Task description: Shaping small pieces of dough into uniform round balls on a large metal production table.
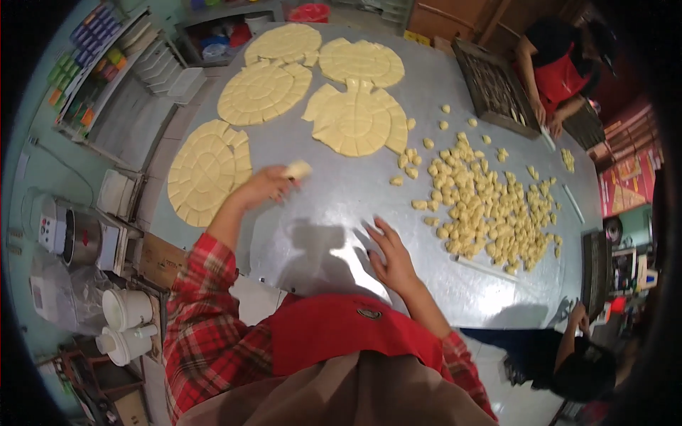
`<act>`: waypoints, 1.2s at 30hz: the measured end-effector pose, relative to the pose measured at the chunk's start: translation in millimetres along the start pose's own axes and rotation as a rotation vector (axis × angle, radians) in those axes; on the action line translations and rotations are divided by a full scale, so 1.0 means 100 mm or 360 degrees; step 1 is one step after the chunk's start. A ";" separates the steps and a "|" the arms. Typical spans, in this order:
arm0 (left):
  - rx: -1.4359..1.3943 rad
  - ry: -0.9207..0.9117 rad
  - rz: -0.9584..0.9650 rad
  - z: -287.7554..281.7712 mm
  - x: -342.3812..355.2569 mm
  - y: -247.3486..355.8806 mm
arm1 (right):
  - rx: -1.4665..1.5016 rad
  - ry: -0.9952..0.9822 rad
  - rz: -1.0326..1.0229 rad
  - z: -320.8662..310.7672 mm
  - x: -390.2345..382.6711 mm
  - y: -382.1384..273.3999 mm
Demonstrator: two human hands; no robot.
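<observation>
My left hand (264,187) is closed on a pale piece of dough (298,170), smeared by motion, above the left part of the metal table (334,188). Open, with its fingers spread, my right hand (392,259) hovers over or rests on the near part of the table; which, I cannot tell. Nearest the left hand lies a flat dough round (207,170) scored into pieces. Several similar rounds, among them a large one (359,121), lie farther back. A heap of small shaped dough pieces (483,202) covers the right side.
A dark tray (494,89) stands at the far right, where a co-worker in a red apron (561,77) handles a pale stick. Another person (586,362) is at the near right. A pale rod (490,273) lies below the heap. White buckets (128,309) stand at the left.
</observation>
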State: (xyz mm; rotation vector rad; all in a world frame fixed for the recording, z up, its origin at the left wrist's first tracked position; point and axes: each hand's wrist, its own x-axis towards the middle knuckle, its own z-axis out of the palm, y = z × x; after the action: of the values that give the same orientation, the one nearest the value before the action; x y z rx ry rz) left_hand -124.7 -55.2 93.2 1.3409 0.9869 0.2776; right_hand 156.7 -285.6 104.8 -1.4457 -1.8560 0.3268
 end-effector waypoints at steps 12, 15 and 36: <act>0.0336 -0.0725 -0.0262 1.38 -0.58 -0.21 | 0.0031 -0.0422 -0.0009 0.38 -0.11 -0.31; 0.0129 -0.0516 -0.0151 1.44 -0.51 -0.52 | 0.0415 -0.0620 0.0320 0.13 -0.28 -0.27; 0.1621 0.0338 0.1062 1.28 -0.35 -0.96 | -0.0622 -0.0164 0.0330 0.01 -1.59 0.48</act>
State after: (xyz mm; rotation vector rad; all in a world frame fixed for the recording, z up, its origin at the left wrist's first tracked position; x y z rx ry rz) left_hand -86.3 -192.0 11.3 2.6206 0.8364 0.4486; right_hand 203.6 -414.7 11.6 -1.9249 -1.9292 0.1426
